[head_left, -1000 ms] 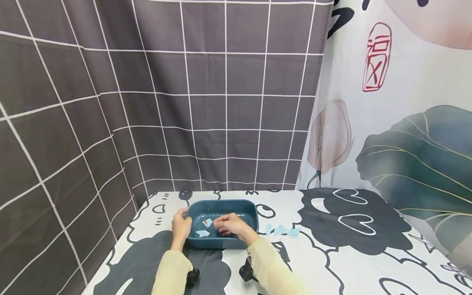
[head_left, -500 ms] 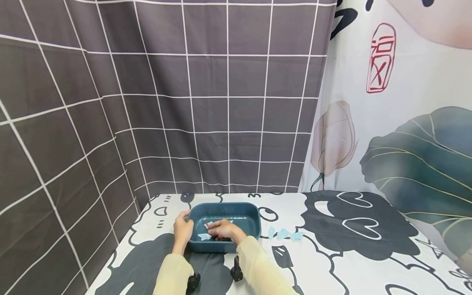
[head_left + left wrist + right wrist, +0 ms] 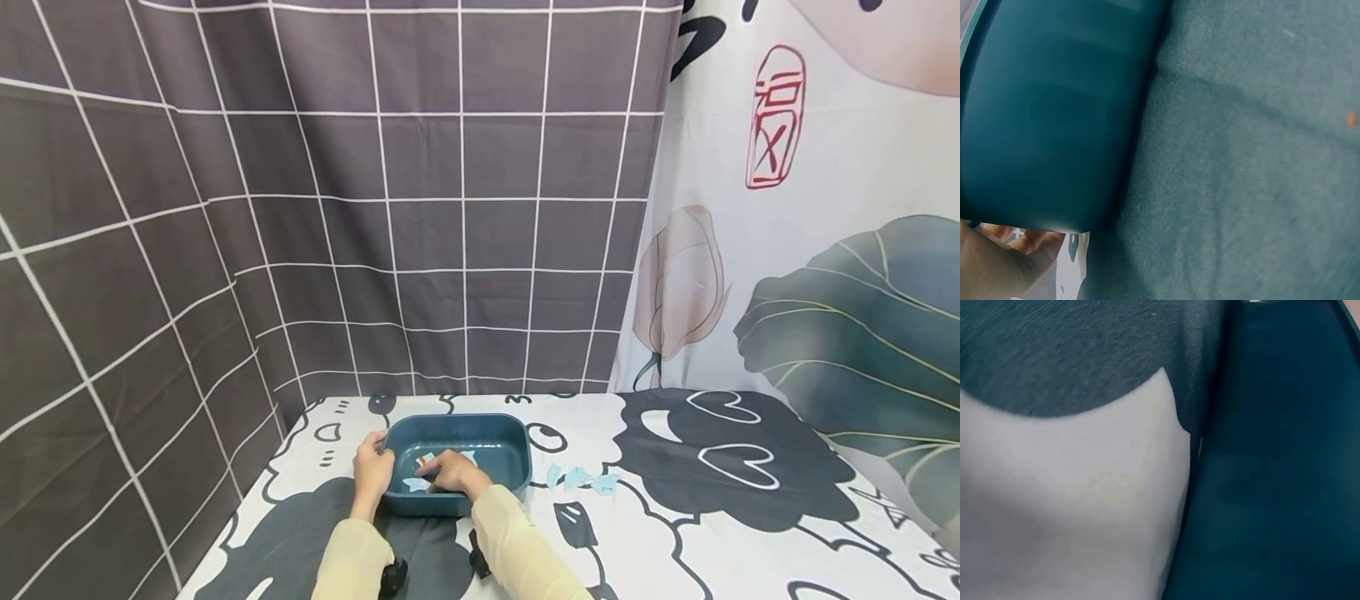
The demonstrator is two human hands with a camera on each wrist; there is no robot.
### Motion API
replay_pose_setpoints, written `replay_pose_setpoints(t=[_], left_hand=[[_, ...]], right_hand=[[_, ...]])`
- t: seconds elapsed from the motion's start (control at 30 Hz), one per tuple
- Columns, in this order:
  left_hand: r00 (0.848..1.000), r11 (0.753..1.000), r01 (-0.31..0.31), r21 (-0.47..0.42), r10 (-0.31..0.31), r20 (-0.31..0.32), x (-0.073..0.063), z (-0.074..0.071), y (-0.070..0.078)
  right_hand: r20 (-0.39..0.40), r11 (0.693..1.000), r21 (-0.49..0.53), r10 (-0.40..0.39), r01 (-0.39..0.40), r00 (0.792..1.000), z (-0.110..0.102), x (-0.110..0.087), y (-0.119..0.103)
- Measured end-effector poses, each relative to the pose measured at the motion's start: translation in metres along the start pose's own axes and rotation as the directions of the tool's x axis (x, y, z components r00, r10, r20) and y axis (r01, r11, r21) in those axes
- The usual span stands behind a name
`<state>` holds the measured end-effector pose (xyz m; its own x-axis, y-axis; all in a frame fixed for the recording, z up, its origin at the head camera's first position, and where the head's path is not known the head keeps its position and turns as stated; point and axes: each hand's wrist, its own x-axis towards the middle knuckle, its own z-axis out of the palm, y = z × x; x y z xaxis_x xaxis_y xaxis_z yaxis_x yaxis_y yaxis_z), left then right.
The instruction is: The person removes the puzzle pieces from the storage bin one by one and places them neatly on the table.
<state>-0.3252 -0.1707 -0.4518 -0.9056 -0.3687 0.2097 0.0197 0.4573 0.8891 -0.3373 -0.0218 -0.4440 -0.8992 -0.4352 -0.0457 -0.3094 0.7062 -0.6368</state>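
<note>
- A blue tray (image 3: 420, 504) sits on the surface (image 3: 637, 550), long axis running left-right.
- Left hand (image 3: 372, 471): fingers gripping the tray's left end.
- Right hand (image 3: 454, 472): inside the tray; fingers' hold unclear.

Grid curtain (image 3: 498, 233); floral curtain (image 3: 847, 317); printed cloth (image 3: 645, 542)

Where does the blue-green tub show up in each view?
Head: tub in the lower middle.
Left wrist: tub across the upper left.
Right wrist: tub down the right side.
Shared landmark: the tablecloth's dark patch.
</note>
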Motion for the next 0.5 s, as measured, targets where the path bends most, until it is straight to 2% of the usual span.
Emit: replay_pose_setpoints(t=[0.23, 0.5], left_hand=[[1.000, 1.000, -0.014, -0.005, 0.014, -0.008, 0.0012, -0.0024, 0.0006], [1.000, 1.000, -0.006, -0.003, 0.006, -0.002, -0.0005, -0.0010, -0.0002]], right_hand=[[-0.034, 0.999, -0.012, -0.047, 0.046, 0.998, 0.0039, 0.0027, 0.0010], [-0.035, 0.999, 0.028, -0.036, 0.037, 0.999, 0.0050, -0.0001, 0.0037]])
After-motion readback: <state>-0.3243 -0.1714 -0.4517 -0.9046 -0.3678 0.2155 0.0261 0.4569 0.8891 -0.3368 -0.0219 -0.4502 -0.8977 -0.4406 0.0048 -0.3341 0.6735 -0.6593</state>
